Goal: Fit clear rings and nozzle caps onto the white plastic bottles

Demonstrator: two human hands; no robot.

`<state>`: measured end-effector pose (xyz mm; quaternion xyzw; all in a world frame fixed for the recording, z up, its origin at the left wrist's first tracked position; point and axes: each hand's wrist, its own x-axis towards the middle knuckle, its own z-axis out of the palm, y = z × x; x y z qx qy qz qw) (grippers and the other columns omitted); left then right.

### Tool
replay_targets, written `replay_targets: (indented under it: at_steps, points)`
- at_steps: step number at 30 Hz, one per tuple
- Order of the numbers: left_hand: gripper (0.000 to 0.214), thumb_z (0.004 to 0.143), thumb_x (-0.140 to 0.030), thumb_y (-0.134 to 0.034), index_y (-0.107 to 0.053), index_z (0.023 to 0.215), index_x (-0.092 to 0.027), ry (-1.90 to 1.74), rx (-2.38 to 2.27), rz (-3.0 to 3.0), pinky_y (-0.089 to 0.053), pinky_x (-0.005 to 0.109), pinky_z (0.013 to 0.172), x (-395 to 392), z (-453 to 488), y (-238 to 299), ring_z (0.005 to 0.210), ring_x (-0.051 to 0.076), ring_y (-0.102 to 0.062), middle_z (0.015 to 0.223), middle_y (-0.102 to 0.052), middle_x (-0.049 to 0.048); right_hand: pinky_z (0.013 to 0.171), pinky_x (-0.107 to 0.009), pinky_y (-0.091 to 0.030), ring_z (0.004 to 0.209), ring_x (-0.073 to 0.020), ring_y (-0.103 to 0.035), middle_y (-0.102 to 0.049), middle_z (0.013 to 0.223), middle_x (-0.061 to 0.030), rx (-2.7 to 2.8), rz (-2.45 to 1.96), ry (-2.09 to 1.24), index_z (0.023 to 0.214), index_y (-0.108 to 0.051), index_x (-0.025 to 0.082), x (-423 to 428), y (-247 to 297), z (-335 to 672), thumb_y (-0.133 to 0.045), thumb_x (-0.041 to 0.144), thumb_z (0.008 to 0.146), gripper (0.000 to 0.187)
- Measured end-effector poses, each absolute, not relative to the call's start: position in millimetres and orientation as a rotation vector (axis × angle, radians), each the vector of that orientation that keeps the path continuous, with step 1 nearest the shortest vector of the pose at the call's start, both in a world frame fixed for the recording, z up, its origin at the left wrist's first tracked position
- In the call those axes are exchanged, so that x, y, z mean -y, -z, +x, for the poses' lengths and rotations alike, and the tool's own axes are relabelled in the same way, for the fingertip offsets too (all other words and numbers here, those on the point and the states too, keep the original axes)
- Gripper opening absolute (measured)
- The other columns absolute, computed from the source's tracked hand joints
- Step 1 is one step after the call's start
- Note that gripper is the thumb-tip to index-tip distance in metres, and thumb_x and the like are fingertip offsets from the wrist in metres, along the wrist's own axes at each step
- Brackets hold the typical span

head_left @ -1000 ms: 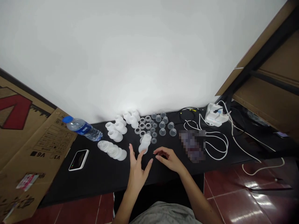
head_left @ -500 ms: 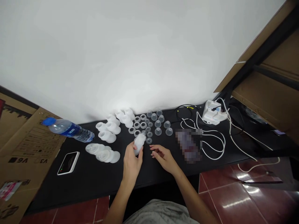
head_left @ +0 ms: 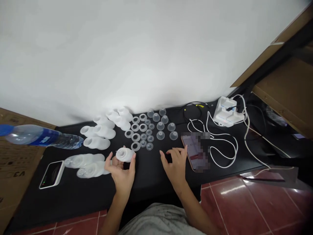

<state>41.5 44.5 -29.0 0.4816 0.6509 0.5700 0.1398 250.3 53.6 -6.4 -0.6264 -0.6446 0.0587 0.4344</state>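
My left hand holds a small white bottle between thumb and fingers, its top tilted toward the left. A translucent nipple-like top shows at that end. My right hand hovers over the black table with thumb and fingers apart and nothing in them. Its fingertips are close to the left edge of a phone; whether they touch it I cannot tell. Left of my left hand lie several white bottles with translucent tops. Behind them are several open white bottles.
Clear rings, small translucent nipples and clear domed caps lie in rows mid-table. A water bottle and a white-framed device are on the left. White cables and a white charger block occupy the right.
My left hand has moved left with the white bottle, turning its top leftward. My right hand has shifted right toward the phone. The camera view has turned slightly.
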Motion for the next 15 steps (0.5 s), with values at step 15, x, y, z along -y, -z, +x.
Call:
replay_targets:
  at_steps: [15]
  points:
    - [0.097, 0.083, -0.029, -0.092, -0.032, 0.158, -0.017, -1.513, -1.987, 1.371, -0.06, 0.06, 0.111, -43.3, 38.7, 29.3, 0.139, 0.036, -0.068, 0.149, -0.063, 0.0269, 0.127, -0.078, -0.027, 0.113, -0.0315, -0.067, -0.074, 0.084, -0.0006, 1.6, -1.577, -0.247, 0.095, -0.065, 0.024, -59.8, -0.3, 255.7, -0.08, 0.035, 0.1, 0.019]
